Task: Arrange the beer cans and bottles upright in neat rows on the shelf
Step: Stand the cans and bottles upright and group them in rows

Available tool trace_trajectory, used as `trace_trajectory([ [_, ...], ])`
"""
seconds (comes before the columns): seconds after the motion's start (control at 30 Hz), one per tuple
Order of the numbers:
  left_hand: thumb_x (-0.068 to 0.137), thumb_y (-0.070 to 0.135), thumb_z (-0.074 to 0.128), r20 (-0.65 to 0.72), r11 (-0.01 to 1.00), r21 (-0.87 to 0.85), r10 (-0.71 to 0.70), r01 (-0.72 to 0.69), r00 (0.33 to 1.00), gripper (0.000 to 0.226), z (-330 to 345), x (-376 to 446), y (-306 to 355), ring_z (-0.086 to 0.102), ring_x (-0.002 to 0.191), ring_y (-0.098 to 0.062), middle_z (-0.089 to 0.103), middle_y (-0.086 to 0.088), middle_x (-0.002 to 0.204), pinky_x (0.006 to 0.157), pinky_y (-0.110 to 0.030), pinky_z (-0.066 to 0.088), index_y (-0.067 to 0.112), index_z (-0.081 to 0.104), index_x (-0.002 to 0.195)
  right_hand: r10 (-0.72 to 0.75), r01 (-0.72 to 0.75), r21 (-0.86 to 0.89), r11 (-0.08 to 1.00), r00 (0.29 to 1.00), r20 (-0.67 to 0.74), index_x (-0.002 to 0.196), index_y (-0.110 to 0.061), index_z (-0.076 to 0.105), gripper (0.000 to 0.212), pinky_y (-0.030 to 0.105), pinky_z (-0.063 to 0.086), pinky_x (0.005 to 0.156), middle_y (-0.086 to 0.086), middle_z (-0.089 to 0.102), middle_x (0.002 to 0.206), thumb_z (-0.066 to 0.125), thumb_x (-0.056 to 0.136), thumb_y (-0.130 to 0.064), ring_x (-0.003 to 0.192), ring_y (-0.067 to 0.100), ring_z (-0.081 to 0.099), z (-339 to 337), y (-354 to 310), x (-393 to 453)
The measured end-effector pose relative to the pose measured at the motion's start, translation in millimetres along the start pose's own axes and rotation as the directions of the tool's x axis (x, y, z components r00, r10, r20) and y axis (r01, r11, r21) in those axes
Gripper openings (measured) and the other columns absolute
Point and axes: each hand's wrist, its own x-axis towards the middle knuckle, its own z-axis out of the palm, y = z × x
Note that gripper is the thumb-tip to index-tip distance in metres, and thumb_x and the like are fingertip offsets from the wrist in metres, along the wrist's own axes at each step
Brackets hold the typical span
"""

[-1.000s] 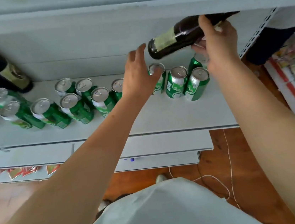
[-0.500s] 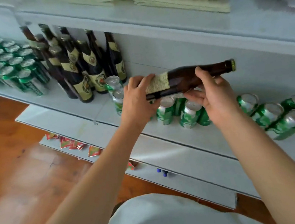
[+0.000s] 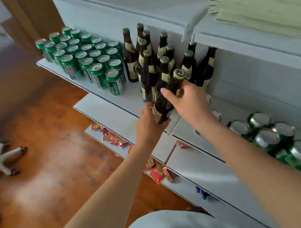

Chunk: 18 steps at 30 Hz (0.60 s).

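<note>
Upright green cans [image 3: 90,59] packed upper left; bare shelf [image 3: 132,99] strip beside. Centre: left hand [image 3: 148,126] grips held bottle [image 3: 166,97] base, right hand [image 3: 188,101] grasps neck, crowding standing bottles [image 3: 157,56]. Toppled cans [image 3: 273,136] right.

Both the left hand [image 3: 150,127] and right hand [image 3: 188,101] grip a tilted brown bottle [image 3: 165,100].
</note>
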Motion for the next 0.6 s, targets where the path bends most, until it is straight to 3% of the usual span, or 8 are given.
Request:
trace_trajectory([
  [0.17,0.077,0.035,0.078,-0.054,0.994,0.007,-0.106,0.107,0.993,0.058,-28,47,-41,0.062,0.098,-0.030,0.065,-0.006,0.112,0.069,-0.037,0.049,0.022,0.041,0.119,-0.054,0.064,-0.073,0.995,0.990,0.130,0.091,-0.011,0.063,0.043,0.034,0.050,0.072,0.005,0.067,0.082,0.060,0.088,-0.054,0.081,0.024,0.063,62,-31,50],
  [0.27,0.076,0.032,0.080,-0.089,0.974,0.000,-0.224,0.225,0.971,0.064,-41,82,-58,0.058,0.104,-0.031,0.059,-0.010,0.117,0.078,-0.038,0.048,0.023,0.045,0.129,-0.032,0.050,-0.079,0.996,0.977,0.212,0.084,-0.012,0.058,0.042,0.032,0.049,0.066,0.003,0.062,0.075,0.060,0.089,-0.053,0.074,0.025,0.062,102,-40,83],
  [0.33,0.076,0.028,0.079,-0.087,0.967,-0.008,-0.255,0.256,0.963,0.061,-44,105,-71,0.059,0.104,-0.032,0.062,-0.011,0.114,0.078,-0.038,0.049,0.021,0.047,0.128,-0.021,0.055,-0.131,0.990,0.969,0.247,0.091,-0.008,0.059,0.043,0.029,0.044,0.064,0.007,0.065,0.083,0.059,0.090,-0.051,0.080,0.027,0.064,127,-47,101],
  [0.47,0.078,0.021,0.073,-0.032,0.965,0.020,-0.260,0.261,0.965,0.048,-44,141,-86,0.060,0.101,-0.034,0.067,-0.012,0.109,0.068,-0.032,0.037,0.012,0.052,0.121,0.057,-0.003,-0.247,0.969,0.975,0.215,0.105,-0.003,0.057,0.047,0.032,0.040,0.068,0.014,0.066,0.104,0.057,0.094,-0.048,0.096,0.032,0.064,161,-59,130],
  [0.53,0.081,0.020,0.070,-0.013,0.965,0.039,-0.258,0.258,0.966,0.045,-45,155,-88,0.060,0.101,-0.034,0.067,-0.012,0.112,0.069,-0.033,0.039,0.010,0.053,0.122,0.102,-0.039,-0.297,0.954,0.975,0.199,0.107,-0.002,0.055,0.046,0.033,0.041,0.067,0.015,0.066,0.105,0.054,0.095,-0.047,0.096,0.033,0.064,173,-63,144],
  [0.6,0.083,0.017,0.062,0.017,0.966,0.040,-0.257,0.256,0.966,0.028,-46,170,-91,0.060,0.094,-0.035,0.068,-0.014,0.102,0.066,-0.035,0.040,0.005,0.059,0.108,0.133,-0.079,-0.314,0.946,0.979,0.153,0.108,-0.002,0.054,0.046,0.034,0.041,0.065,0.014,0.065,0.104,0.054,0.096,-0.046,0.094,0.032,0.065,185,-67,157],
])
